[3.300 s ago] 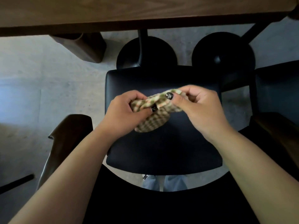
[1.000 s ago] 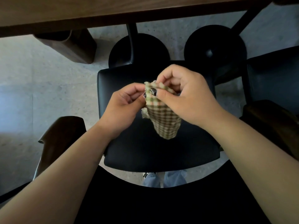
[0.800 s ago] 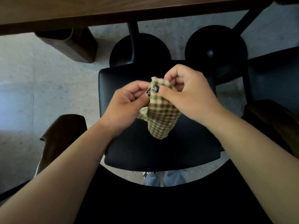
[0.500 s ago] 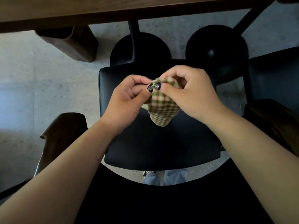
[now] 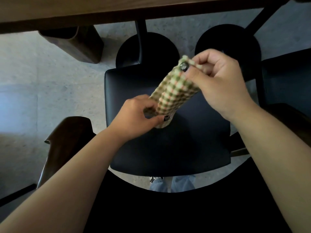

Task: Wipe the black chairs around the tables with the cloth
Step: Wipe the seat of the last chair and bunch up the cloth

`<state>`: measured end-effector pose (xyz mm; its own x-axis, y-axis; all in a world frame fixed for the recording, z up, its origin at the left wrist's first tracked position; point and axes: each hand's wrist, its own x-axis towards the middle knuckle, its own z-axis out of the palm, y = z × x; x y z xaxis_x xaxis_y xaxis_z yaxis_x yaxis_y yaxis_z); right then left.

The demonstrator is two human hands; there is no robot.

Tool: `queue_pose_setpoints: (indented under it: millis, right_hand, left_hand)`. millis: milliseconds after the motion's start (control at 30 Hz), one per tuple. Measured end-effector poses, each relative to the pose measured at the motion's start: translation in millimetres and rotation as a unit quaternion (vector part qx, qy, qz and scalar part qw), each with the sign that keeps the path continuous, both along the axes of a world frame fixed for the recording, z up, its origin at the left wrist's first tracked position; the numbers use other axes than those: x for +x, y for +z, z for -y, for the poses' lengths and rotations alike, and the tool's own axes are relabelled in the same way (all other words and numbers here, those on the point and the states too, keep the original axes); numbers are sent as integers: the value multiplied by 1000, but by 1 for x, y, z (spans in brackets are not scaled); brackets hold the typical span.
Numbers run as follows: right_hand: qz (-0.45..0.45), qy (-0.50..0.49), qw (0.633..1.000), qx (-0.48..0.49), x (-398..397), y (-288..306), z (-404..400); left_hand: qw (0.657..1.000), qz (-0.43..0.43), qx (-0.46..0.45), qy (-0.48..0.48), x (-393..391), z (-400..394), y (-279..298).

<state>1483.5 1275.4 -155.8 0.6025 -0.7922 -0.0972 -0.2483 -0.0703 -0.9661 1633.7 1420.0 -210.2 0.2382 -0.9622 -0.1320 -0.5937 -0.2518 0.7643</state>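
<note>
A green and cream checked cloth (image 5: 171,93) is stretched slantwise in the air above a black chair seat (image 5: 168,148). My right hand (image 5: 217,81) pinches its upper end between thumb and fingers. My left hand (image 5: 136,118) pinches the lower end, lower and to the left. The cloth is folded into a narrow band and does not touch the seat. The chair's near part is hidden under my dark clothing.
A wooden table edge (image 5: 117,12) runs across the top, with two round black bases (image 5: 148,49) on the grey floor beneath. A brown wooden armrest (image 5: 64,140) is at left. Another black chair (image 5: 289,78) stands at right.
My hands have pulled apart: the right rose up and right, the left dropped down and left, drawing the bunched cloth out into a long slanted band.
</note>
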Motion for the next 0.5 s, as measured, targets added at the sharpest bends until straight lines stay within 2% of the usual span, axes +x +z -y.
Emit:
queue_pose_setpoints:
  millis: [133, 300, 400, 467, 500]
  right_hand:
    - [-50, -32, 998, -1, -11, -3, 22]
    - [-108, -43, 993, -8, -27, -9, 42]
    - [-124, -18, 992, 3, -34, -15, 45]
    - [-121, -1, 991, 56, -36, -25, 48]
    - [-117, -5, 989, 89, -36, -31, 49]
  left_hand:
    - [999, 16, 41, 11, 5, -3, -7]
    - [987, -25, 47, 150, 24, 1, -5]
    - [981, -17, 38, 191, 33, 0, -2]
    - [974, -64, 34, 213, 37, 1, 1]
    - [966, -116, 21, 231, 38, 2, 3]
